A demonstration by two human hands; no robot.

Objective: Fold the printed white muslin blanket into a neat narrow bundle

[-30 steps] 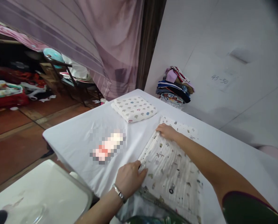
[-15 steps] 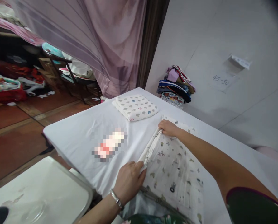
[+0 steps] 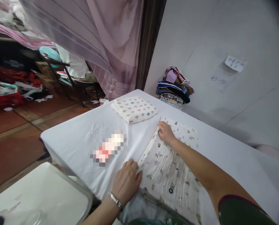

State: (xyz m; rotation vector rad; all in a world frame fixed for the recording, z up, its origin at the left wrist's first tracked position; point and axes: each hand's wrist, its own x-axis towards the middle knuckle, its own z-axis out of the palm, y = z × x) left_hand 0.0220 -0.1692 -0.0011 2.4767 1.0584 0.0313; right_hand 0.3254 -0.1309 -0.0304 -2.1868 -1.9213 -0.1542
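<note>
A thin white muslin cloth (image 3: 177, 168) with small printed motifs lies folded on the white-covered table in front of me. My left hand (image 3: 127, 178), wearing a metal watch or bracelet, holds the near corner of its left edge between thumb and fingers. At the far corner of that same edge, my right hand (image 3: 166, 132) has its fingers closed over the fabric. The edge runs nearly straight between both hands, low against the table. Farther back lies a second folded white cloth (image 3: 136, 109) with grey, blue and red prints, touched by neither hand.
A pixelated item (image 3: 109, 148) lies left on the table (image 3: 66, 131). A white stool-like surface (image 3: 48, 193) stands at near left. Behind are a stack of folded clothes (image 3: 174, 86), a pinkish curtain (image 3: 120, 47), a chair (image 3: 69, 75) and the wall (image 3: 242, 103).
The bunched left edge of the muslin cloth has come down and now lies flatter and straighter. Both hands have lowered with it, and their fingers look less tightly curled.
</note>
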